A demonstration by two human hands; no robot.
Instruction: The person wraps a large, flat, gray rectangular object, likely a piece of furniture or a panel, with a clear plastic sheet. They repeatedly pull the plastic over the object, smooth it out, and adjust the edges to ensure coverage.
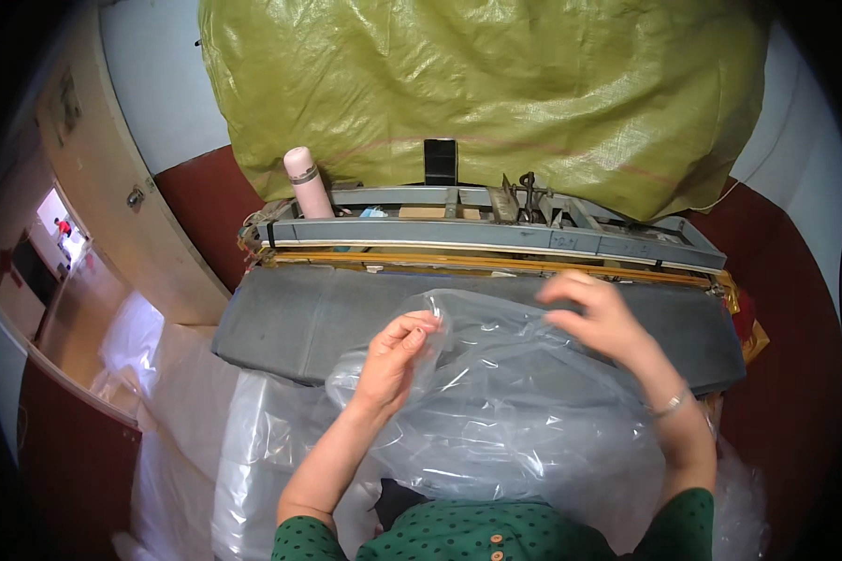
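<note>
A large sheet of clear plastic film [505,411] lies crumpled across my lap and over the front of a long dark grey padded surface [271,309]. Between the closed thumb and fingers of my left hand [395,360], a gathered edge of the film stands up. My right hand [591,313] is raised just above the film's far edge, to the right of the left hand. Its fingers are curled and slightly blurred, with a gap between thumb and forefinger; nothing shows between them. A bracelet circles the right wrist.
Behind the padded surface runs a grey metal frame [496,231] with a yellow-brown rail. A pink bottle [309,182] and metal clamps [530,196] stand there. A yellow-green woven sheet [496,84] hangs beyond. More plastic [182,402] spills down at left, near an open door [126,187].
</note>
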